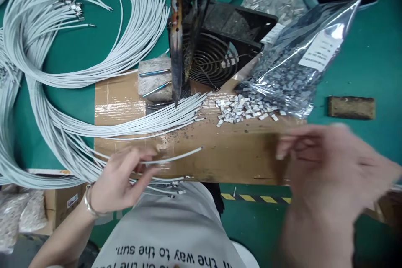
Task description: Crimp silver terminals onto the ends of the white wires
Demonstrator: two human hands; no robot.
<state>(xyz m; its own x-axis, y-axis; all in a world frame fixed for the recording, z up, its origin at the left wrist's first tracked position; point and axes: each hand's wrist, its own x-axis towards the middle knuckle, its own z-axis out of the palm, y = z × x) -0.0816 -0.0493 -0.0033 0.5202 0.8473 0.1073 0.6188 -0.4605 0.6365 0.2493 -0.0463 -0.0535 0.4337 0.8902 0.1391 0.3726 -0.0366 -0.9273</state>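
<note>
My left hand (116, 182) pinches a white wire (176, 158) over the cardboard (238, 155), while my blurred right hand (329, 167), open or closed I cannot tell, hovers near the terminals (241, 109).

White wires (94, 130) on a brown cardboard sheet (220, 155), green table (361, 63), silver bag (298, 63).

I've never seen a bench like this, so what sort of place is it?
Probably a factory bench for wire assembly: bundles of white wires, metal pieces spilled from a foil bag, and a soldering iron by a fan. The left hand pinches one wire.
</note>
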